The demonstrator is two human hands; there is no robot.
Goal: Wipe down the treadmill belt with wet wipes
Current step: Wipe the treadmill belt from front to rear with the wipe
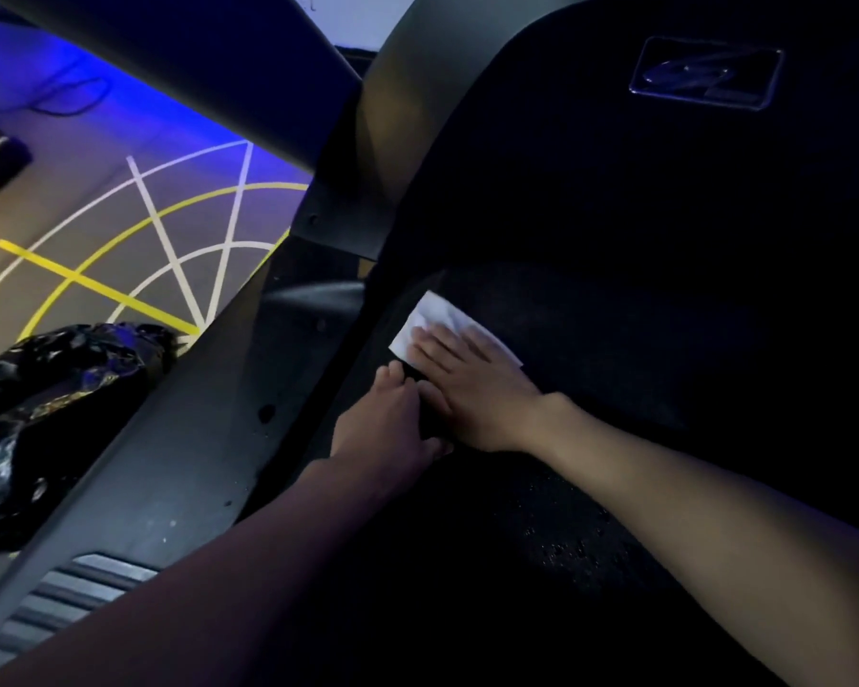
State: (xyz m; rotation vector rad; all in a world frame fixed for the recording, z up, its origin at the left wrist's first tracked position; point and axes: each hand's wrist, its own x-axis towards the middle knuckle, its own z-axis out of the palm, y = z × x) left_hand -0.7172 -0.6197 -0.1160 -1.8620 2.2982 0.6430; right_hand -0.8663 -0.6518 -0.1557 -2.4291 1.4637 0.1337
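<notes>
My right hand (472, 389) lies flat on a white wet wipe (430, 317), fingers straight and spread a little, pressing it onto the dark treadmill belt (541, 538). The wipe sits at the belt's left edge, near where the belt runs under the black motor hood (616, 166). Part of it shows beyond my fingertips and the rest is under my palm.

My left hand (388, 419) is just beside the right, on its left. Its fingers are loosely extended and hold nothing, with the tips resting at the seam between the belt and the grey side rail (194, 438). In this dim light I cannot tell whether the two hands actually touch.

The hood carries a glossy badge (705, 71), too dark to read. A grey upright post (194, 57) slants across the top left. On the floor (95, 230) beyond the rail, painted with yellow and white lines and washed in blue light, lies a crumpled black plastic bag (45, 414), close against the rail.
</notes>
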